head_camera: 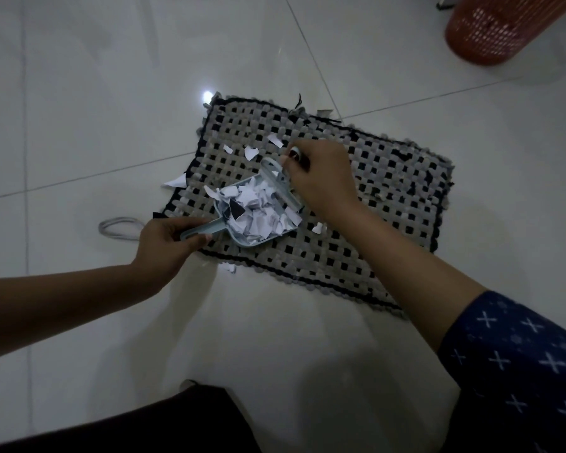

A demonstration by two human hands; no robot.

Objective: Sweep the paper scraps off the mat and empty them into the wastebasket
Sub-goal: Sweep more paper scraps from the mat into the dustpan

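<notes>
both hands work low: left hand (164,243) fingers grip full dustpan (252,214), right hand (321,178) fingers grip brush (280,181); tipping could spill paper scraps (258,209) onto mat (356,204).

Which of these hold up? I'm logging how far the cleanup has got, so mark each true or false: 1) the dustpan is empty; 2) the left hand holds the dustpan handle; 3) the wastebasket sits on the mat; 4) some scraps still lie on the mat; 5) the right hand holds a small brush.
1) False. The dustpan is heaped with paper scraps.
2) True. The left hand grips its handle.
3) False. The wastebasket stands on the tiled floor, well apart from the mat.
4) True. Loose scraps lie beyond the dustpan.
5) True. The right hand holds a small brush at the dustpan's mouth.
</notes>
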